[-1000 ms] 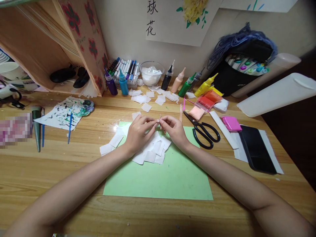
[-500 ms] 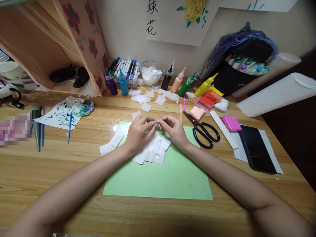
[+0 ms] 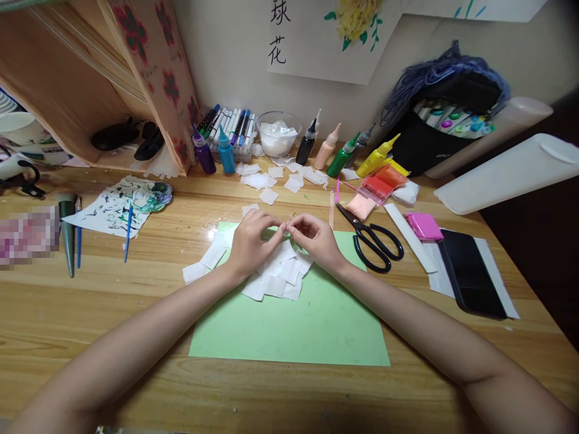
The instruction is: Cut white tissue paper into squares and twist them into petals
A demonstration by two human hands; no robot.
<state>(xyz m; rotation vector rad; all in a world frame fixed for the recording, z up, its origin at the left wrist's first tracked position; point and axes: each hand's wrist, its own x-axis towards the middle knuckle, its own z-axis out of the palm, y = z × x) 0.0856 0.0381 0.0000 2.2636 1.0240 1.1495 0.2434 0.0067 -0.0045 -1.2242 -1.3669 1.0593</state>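
the left hand (image 3: 250, 244) and the right hand (image 3: 317, 240) meet over the far part of the green sheet (image 3: 289, 334); on each one the thumb and first finger are bent into a narrow pinch, and the tips come together; there may be a tiny bit between them, but it is too small to see, so i cannot tell what they hold; the white paper squares (image 3: 275, 286) lie in a loose heap on the green sheet, just under and near the hands, and some stick out past its left edge onto the table (image 3: 113, 307); more paper bits (image 3: 257, 181) lie farther back, by the glass bowl (image 3: 279, 144).

as for how far along it is, the paper is in small pieces, so i think the cutting is mostly done; the scissors (image 3: 359, 226) lie at the right, with no hand on them; the squares in the heap look flat, so it seems that just one little piece, if any, is being worked on, and lots are left; i would guess it is early on.
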